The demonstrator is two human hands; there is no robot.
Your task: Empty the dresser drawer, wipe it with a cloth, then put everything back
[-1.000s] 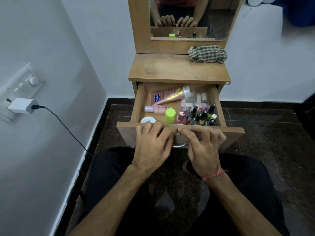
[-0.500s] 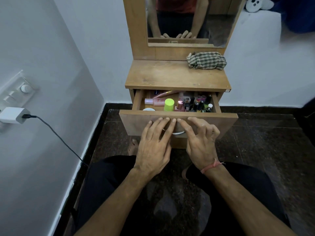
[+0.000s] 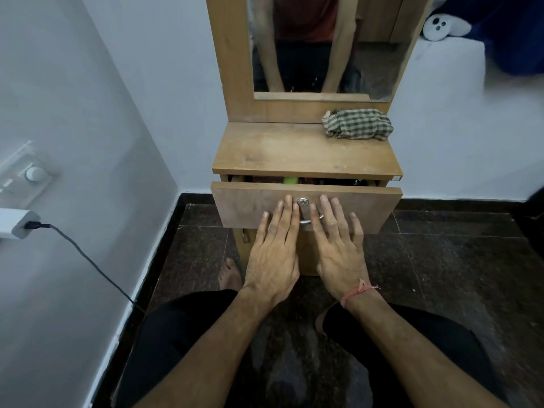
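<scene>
The wooden dresser drawer (image 3: 241, 206) is almost fully in, with only a narrow gap under the dresser top (image 3: 294, 151). Through the gap a green cap (image 3: 290, 180) and dark bottle tops show; the other contents are hidden. My left hand (image 3: 275, 254) and my right hand (image 3: 338, 248) lie flat against the drawer front, fingers spread, on either side of the metal handle and lock (image 3: 303, 202). Neither hand holds anything. A green checked cloth (image 3: 357, 124) lies bunched on the back right of the dresser top.
A mirror (image 3: 323, 45) rises above the dresser and reflects my arms. A white charger (image 3: 17, 223) with a black cable hangs on the left wall. The floor is dark stone; my black-clad legs frame it. A white ledge with a soft toy (image 3: 444, 26) sits at the right.
The drawer has slid from wide open to nearly shut. Both hands went from curled over its top edge to flat on its front, and the view has tilted upward.
</scene>
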